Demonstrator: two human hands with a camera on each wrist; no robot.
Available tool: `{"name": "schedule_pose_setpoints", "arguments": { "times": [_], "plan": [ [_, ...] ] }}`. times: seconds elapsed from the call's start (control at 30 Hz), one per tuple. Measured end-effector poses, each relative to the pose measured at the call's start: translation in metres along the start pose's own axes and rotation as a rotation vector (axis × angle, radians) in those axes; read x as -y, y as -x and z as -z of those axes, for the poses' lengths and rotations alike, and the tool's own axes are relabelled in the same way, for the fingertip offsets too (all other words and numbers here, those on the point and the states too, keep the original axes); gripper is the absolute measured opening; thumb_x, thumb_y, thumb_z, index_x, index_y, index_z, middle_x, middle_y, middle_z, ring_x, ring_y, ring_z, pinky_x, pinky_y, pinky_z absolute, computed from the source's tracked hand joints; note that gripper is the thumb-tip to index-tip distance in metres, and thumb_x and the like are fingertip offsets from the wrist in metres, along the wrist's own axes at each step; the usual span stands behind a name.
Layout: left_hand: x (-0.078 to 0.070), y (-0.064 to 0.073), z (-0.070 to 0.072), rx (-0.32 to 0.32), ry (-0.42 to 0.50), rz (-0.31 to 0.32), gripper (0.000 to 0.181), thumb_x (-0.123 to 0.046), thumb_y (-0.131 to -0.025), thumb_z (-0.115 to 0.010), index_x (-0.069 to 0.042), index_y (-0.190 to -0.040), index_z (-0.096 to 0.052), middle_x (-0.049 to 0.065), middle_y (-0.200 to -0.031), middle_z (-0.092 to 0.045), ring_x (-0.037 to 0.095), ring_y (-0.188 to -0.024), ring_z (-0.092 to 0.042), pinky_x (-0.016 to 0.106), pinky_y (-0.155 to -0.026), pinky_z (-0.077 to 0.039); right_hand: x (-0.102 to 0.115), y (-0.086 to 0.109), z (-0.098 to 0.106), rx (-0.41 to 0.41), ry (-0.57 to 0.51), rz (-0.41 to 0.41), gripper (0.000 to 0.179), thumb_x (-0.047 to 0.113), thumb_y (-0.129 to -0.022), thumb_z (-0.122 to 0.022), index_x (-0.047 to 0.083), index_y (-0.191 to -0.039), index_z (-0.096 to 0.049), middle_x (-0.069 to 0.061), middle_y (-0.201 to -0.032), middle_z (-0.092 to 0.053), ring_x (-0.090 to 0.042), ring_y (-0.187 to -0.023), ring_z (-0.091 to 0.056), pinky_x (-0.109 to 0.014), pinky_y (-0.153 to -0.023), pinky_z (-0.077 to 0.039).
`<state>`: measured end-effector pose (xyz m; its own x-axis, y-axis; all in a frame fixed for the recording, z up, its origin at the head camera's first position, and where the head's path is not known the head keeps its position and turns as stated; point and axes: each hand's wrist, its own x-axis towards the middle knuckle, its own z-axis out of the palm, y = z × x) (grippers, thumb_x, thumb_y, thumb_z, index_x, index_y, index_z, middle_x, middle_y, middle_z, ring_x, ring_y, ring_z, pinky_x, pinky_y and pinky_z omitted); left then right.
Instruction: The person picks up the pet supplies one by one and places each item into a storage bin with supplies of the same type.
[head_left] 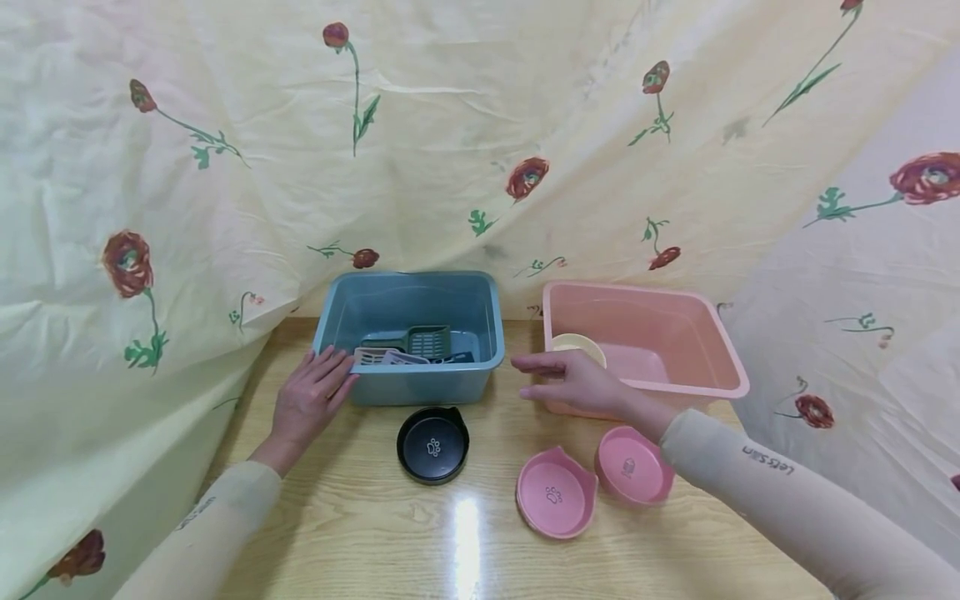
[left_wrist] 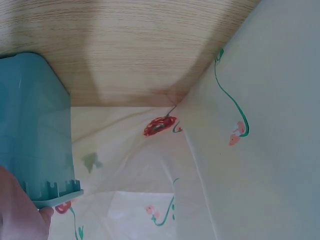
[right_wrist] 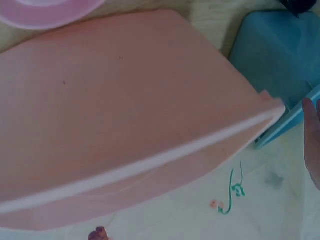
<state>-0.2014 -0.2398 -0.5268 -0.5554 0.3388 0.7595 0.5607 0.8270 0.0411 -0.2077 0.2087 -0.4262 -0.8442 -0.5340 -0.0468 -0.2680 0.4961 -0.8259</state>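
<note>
Head view: the left hand (head_left: 311, 392) rests extended fingers on the blue bin (head_left: 420, 386); right of it, the right hand (head_left: 573, 379), fingers straight, holds nothing. Work seems partway: scoops (head_left: 429, 342) lie inside it, a cream bowl (head_left: 587, 343) in the pink bin (head_left: 678, 387) rightward; the black bowl (head_left: 433, 447) in front and pink bowls (head_left: 557, 497) front-right look left over.
</note>
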Motion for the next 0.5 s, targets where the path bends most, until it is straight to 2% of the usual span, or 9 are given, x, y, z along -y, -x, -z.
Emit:
{"name": "schedule_pose_setpoints", "arguments": {
  "times": [0.23,0.5],
  "plan": [
    [0.000,0.001,-0.001,0.012,-0.003,0.006,0.065,-0.051,-0.115,-0.037,-0.001,-0.123,-0.079,0.024,-0.119,-0.077,0.046,-0.113,-0.074,0.066,-0.103,-0.054,-0.013,-0.001,-0.018,0.033,-0.017,0.070,0.056,0.017,-0.095,-0.084,-0.002,-0.144,-0.065,-0.018,-0.143,-0.068,-0.036,-0.131,-0.067,-0.049,-0.110,-0.054],
    [0.001,0.001,-0.001,0.001,-0.001,-0.005,0.064,-0.050,-0.115,-0.038,-0.001,-0.122,-0.079,0.024,-0.118,-0.077,0.046,-0.112,-0.074,0.066,-0.102,-0.055,-0.025,-0.006,-0.045,0.096,-0.066,-0.006,0.059,0.024,-0.098,-0.081,0.000,-0.149,-0.061,-0.019,-0.145,-0.066,-0.038,-0.133,-0.065,-0.050,-0.110,-0.054]
  ]
}}
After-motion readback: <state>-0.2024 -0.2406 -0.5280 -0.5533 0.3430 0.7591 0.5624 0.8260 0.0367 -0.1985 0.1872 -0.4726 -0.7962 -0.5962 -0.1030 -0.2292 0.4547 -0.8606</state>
